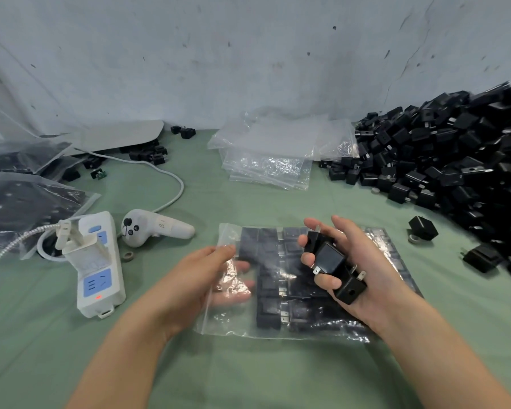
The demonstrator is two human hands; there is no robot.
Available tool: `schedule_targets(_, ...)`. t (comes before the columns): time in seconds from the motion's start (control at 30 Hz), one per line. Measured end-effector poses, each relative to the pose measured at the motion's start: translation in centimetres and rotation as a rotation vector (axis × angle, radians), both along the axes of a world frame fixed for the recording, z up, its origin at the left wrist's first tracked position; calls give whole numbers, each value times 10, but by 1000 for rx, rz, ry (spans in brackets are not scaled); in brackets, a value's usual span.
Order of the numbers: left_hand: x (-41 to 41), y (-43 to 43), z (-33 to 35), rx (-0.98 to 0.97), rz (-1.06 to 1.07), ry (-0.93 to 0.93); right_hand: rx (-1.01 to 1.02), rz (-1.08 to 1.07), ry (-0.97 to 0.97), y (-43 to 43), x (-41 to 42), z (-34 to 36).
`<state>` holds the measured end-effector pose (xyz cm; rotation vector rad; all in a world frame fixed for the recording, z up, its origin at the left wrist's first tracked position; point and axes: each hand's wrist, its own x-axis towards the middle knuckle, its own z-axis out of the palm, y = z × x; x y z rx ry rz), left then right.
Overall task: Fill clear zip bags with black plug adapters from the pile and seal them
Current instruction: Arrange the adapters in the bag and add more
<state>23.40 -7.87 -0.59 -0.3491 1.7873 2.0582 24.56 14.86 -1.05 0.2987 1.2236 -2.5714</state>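
Observation:
A clear zip bag (227, 323) lies flat on the green cloth in front of me, its right part filled with rows of black plug adapters (270, 312). My left hand (201, 278) is at the bag's open left end, its fingers inside under the plastic and the thumb on top. Over the bag's right side, my right hand (354, 270) grips a handful of black adapters (329, 259), palm turned up. The big pile of black adapters (455, 160) rises at the right.
A stack of empty clear bags (272, 152) lies at the back centre. A white power strip (99, 267) with a plugged charger and a white controller (151, 228) sit at the left. Filled bags (21, 202) lie at the far left. Loose adapters (422, 228) lie near the pile.

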Motion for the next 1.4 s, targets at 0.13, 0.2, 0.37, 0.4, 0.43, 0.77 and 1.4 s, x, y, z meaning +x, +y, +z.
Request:
schedule_targets(0.13, -4, 1, -1, 46, 5, -14, -3, 0, -1, 0, 0, 0)
schedule_targets(0.2, -5, 2, -1, 54, 7, -19, -8, 1, -2, 0, 0, 0)
schedule_targets(0.37, -6, 5, -1, 55, 17, -31, -14, -6, -10, -1, 0, 1)
schedule_targets(0.4, -6, 5, 0, 57, 18, -31, -17, -12, -14, -1, 0, 1)
schedule_targets(0.43, -7, 5, 0, 60, 26, -31, -24, -18, -19, -1, 0, 1)
schedule_targets(0.77, -18, -14, -7, -709, 331, 369, -265, -142, -109, 1, -2, 5)
schedule_targets(1.4, 40, 92, 22, -644, -356, 1044, -145, -369, -90, -3, -7, 33)
